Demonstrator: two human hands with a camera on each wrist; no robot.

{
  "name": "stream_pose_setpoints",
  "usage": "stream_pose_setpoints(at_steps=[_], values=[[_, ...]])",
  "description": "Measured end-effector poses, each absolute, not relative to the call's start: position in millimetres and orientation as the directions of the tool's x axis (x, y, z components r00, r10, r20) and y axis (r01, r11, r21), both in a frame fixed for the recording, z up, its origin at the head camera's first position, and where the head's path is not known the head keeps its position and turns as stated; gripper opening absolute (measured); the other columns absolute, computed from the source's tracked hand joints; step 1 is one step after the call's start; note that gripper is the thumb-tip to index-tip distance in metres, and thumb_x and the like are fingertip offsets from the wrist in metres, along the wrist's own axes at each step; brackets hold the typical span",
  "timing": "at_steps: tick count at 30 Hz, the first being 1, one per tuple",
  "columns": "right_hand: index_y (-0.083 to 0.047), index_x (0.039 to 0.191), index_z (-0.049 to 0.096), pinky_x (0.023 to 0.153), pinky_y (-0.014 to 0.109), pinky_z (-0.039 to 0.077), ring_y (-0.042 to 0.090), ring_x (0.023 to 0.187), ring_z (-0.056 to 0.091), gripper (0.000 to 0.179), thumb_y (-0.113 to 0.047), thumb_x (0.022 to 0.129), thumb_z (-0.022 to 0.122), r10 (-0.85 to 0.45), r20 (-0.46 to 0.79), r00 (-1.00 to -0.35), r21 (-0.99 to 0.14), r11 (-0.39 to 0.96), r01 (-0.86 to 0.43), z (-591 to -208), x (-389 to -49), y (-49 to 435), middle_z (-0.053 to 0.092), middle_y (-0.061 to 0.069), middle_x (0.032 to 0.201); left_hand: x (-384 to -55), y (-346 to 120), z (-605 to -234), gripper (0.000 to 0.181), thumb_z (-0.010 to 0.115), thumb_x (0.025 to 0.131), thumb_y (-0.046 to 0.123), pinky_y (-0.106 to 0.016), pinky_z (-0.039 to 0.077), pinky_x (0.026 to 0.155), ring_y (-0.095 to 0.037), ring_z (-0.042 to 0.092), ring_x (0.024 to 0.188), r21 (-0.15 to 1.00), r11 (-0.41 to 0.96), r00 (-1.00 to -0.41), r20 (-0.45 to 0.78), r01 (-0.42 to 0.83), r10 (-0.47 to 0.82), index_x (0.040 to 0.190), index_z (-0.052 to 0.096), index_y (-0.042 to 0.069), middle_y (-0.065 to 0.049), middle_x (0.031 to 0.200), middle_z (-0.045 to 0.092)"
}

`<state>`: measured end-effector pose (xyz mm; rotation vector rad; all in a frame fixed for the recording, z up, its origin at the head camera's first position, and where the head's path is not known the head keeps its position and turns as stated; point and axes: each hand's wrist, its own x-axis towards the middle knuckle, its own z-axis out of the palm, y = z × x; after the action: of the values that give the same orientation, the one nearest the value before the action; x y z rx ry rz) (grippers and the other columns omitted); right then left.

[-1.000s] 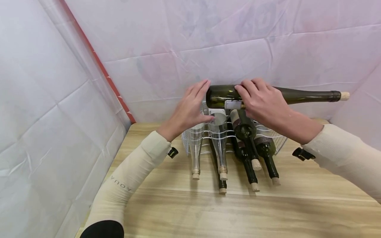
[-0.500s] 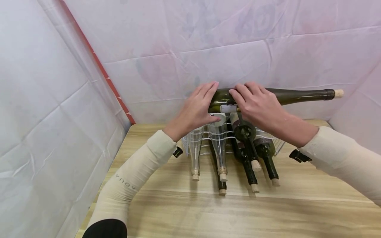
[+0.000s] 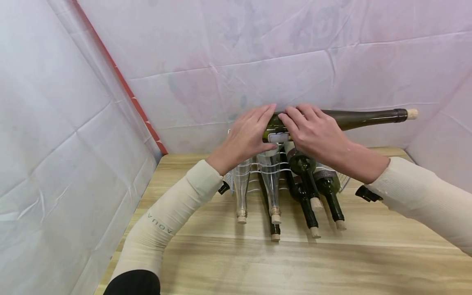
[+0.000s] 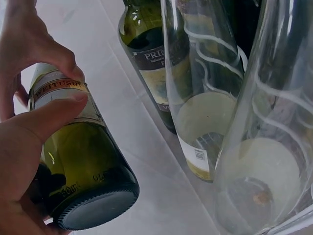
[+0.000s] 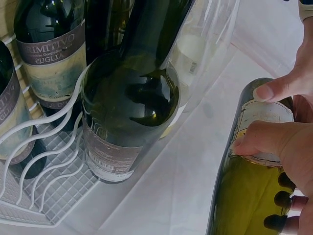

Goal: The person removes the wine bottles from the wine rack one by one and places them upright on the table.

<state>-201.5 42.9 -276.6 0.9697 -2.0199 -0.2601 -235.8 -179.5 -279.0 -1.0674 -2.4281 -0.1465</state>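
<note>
A green wine bottle (image 3: 365, 119) with a cork is held level above the bottle rack, its neck pointing right in the head view. My right hand (image 3: 321, 131) grips its body from above. At the base end, my left hand (image 3: 248, 132) has its thumb and fingers round the glass. The left wrist view shows the bottle's base (image 4: 100, 208) and the left thumb on the label (image 4: 61, 93). Beneath lies a white wire rack (image 5: 56, 193). It bears clear bottles (image 3: 271, 176) on the left and dark wine bottles (image 3: 303, 164) on the right, corks facing me.
The rack stands on a wooden table (image 3: 236, 266), near its back edge. Pale sheeting (image 3: 177, 86) rises closely behind, with another sheet (image 3: 73, 164) along the left side. Bottle necks jut out toward the front, including a lower dark one (image 3: 275, 231).
The green bottle has shifted left and slightly down with my right hand. My left hand has moved right and slightly down, its fingers now further over the base end. The racked bottles stay put.
</note>
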Motion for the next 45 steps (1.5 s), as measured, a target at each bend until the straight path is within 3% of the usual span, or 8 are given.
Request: stream_pose_setpoints(at_steps=[7,12,20,27,32,39,45], values=[[0.010,0.134,0.057,0.089,0.052,0.060,0.044,0.109,0.061,0.049,0.006,0.087,0.072,-0.735,0.585,-0.343,0.520,0.665,-0.536,-276.9,-198.9,39.8,0.063,0.026,0.125,-235.4,-179.6,-277.9,0.100,0.084,0.083,0.052,-0.038,0.039,0.124,-0.025,0.050,0.146,-0.134,0.701,-0.588,0.449,0.700,0.673,0.158,0.039,0.004,-0.009,0.158,0.052],[0.010,0.134,0.056,0.090,0.053,0.060,0.045,0.110,0.061,0.046,0.007,0.090,0.069,-0.729,0.587,-0.352,0.510,0.670,-0.539,-278.2,-198.1,36.7,0.063,0.026,0.127,-235.1,-180.2,-276.7,0.092,0.084,0.084,0.047,-0.040,0.044,0.120,-0.027,0.054,0.141,-0.148,0.698,-0.577,0.458,0.700,0.676,0.154,0.045,0.003,-0.010,0.152,0.057],[0.008,0.132,0.058,0.095,0.054,0.058,0.044,0.108,0.062,0.037,0.005,0.095,0.063,-0.722,0.619,-0.308,0.534,0.675,-0.510,-282.1,-200.7,33.1,0.064,0.024,0.124,-236.2,-180.2,-275.9,0.081,0.085,0.082,0.042,-0.040,0.049,0.113,-0.031,0.061,0.127,-0.200,0.687,-0.540,0.482,0.699,0.690,0.144,0.055,-0.001,-0.013,0.139,0.065],[0.006,0.134,0.058,0.095,0.053,0.056,0.043,0.110,0.063,0.039,0.005,0.095,0.063,-0.721,0.617,-0.315,0.535,0.678,-0.504,-283.7,-200.1,34.0,0.065,0.023,0.125,-237.1,-180.6,-278.0,0.077,0.083,0.082,0.039,-0.038,0.052,0.110,-0.030,0.062,0.123,-0.210,0.677,-0.531,0.476,0.706,0.701,0.141,0.056,-0.002,-0.014,0.136,0.066],[0.004,0.133,0.058,0.094,0.053,0.056,0.044,0.108,0.062,0.047,-0.001,0.090,0.072,-0.708,0.632,-0.316,0.524,0.691,-0.499,-280.5,-199.2,37.9,0.063,0.024,0.125,-237.8,-182.3,-276.2,0.076,0.082,0.082,0.038,-0.040,0.050,0.112,-0.032,0.063,0.124,-0.210,0.677,-0.515,0.504,0.705,0.693,0.141,0.057,-0.003,-0.016,0.136,0.066],[0.004,0.130,0.060,0.093,0.053,0.055,0.044,0.107,0.062,0.035,0.000,0.095,0.063,-0.666,0.669,-0.329,0.477,0.724,-0.498,-274.4,-194.3,40.8,0.065,0.024,0.126,-241.4,-186.6,-275.8,0.071,0.081,0.078,0.028,-0.041,0.053,0.106,-0.032,0.062,0.120,-0.180,0.683,-0.489,0.573,0.708,0.658,0.137,0.059,-0.004,-0.017,0.132,0.067],[0.005,0.130,0.060,0.095,0.055,0.055,0.045,0.109,0.060,0.047,-0.002,0.086,0.075,-0.652,0.666,-0.363,0.452,0.739,-0.499,-270.8,-191.5,42.2,0.063,0.024,0.127,-243.3,-191.0,-279.9,0.071,0.080,0.076,0.026,-0.042,0.054,0.105,-0.033,0.061,0.119,-0.183,0.698,-0.487,0.596,0.692,0.639,0.136,0.059,-0.004,-0.018,0.133,0.066]])
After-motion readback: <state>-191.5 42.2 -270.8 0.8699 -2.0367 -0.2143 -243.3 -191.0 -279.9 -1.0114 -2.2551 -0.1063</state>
